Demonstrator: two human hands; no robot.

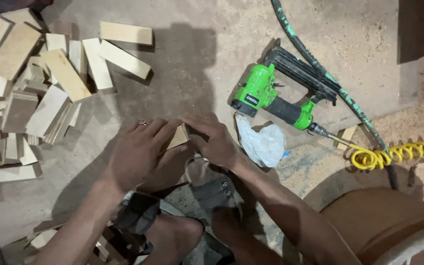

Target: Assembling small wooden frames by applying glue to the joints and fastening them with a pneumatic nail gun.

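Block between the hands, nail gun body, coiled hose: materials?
Block: looks like raw pale wood, unfinished, matching the cut offcuts. Nail gun: glossy green casing, likely plastic or painted metal; black matte grip, probably rubber. Coiled hose: shiny yellow plastic, it seems.

pale rectangular wooden blocks point(50, 83): raw, matt | green-and-black plastic nail gun point(280, 93): glossy shell (magazine looks like dark metal) | coiled yellow plastic air hose point(398, 152): shiny | crumpled white plastic bag point(261, 142): thin | concrete floor point(197, 54): rough, sawdust-strewn
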